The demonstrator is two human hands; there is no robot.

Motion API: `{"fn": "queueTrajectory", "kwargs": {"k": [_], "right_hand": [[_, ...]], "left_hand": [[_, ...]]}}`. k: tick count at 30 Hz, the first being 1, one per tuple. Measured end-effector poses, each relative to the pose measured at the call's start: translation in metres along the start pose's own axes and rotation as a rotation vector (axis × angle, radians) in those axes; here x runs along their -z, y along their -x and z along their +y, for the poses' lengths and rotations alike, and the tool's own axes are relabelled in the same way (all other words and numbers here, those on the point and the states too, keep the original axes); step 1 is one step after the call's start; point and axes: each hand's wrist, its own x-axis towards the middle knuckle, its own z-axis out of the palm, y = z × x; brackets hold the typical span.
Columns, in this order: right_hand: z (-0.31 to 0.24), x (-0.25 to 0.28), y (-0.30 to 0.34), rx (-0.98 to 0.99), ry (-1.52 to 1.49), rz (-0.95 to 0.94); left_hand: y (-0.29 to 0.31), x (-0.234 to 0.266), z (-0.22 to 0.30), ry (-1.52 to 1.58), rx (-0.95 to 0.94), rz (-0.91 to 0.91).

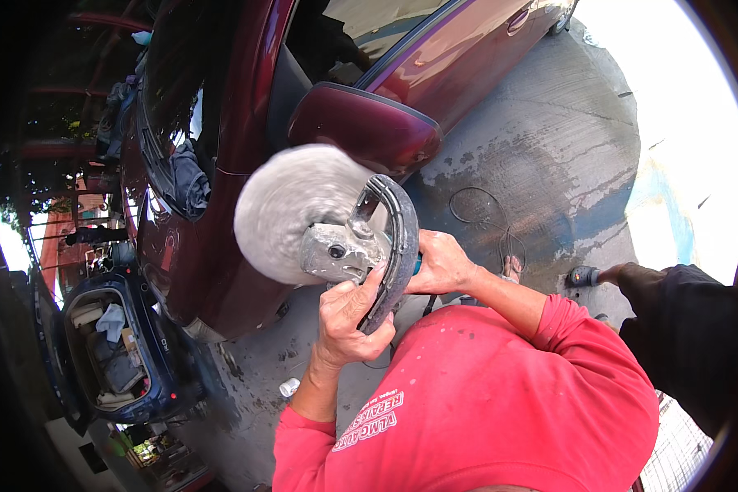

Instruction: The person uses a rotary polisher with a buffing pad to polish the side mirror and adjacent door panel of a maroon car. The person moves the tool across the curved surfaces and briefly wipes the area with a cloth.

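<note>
My left hand is wrapped round the black curved handle of a polisher with a grey, smeared metal head. Behind that handle, my right hand grips the tool's body, of which only a bit of teal shows. The round white polishing pad is smeared by motion, as if spinning. It lies in front of the maroon car's side, just under the maroon side mirror. Whether pad and paint touch, I cannot tell.
A dark cloth lies at the windshield's base. On the concrete are a loop of cable and a small white cup-like item. Another person's dark clothing is at right. A blue car stands with its tailgate raised.
</note>
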Motion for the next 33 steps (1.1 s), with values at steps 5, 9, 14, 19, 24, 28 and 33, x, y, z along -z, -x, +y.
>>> {"fn": "queueTrajectory", "kwargs": {"k": [5,9,14,19,24,28,33], "right_hand": [[-0.012,0.098,0.053,-0.088,-0.022,-0.245],[-0.006,0.139,0.082,-0.19,-0.502,-0.447],[-0.029,0.13,0.084,-0.342,-0.578,-0.41],[-0.077,0.092,0.035,-0.206,-0.57,-0.411],[-0.115,0.065,-0.002,-0.228,-0.717,-0.353],[-0.117,0.069,0.001,-0.266,-0.72,-0.284],[-0.109,0.107,0.038,-0.26,-0.862,-0.231]], "left_hand": [[-0.022,-0.024,0.045,0.216,0.039,0.038],[-0.05,-0.036,0.064,0.352,-0.019,0.1],[-0.061,-0.01,0.052,0.414,-0.069,0.125],[-0.059,0.063,0.007,0.546,0.024,0.277],[-0.066,0.104,-0.025,0.606,0.119,0.405],[-0.08,0.095,-0.026,0.437,0.013,0.486],[-0.106,0.046,0.009,0.265,-0.146,0.6]]}}
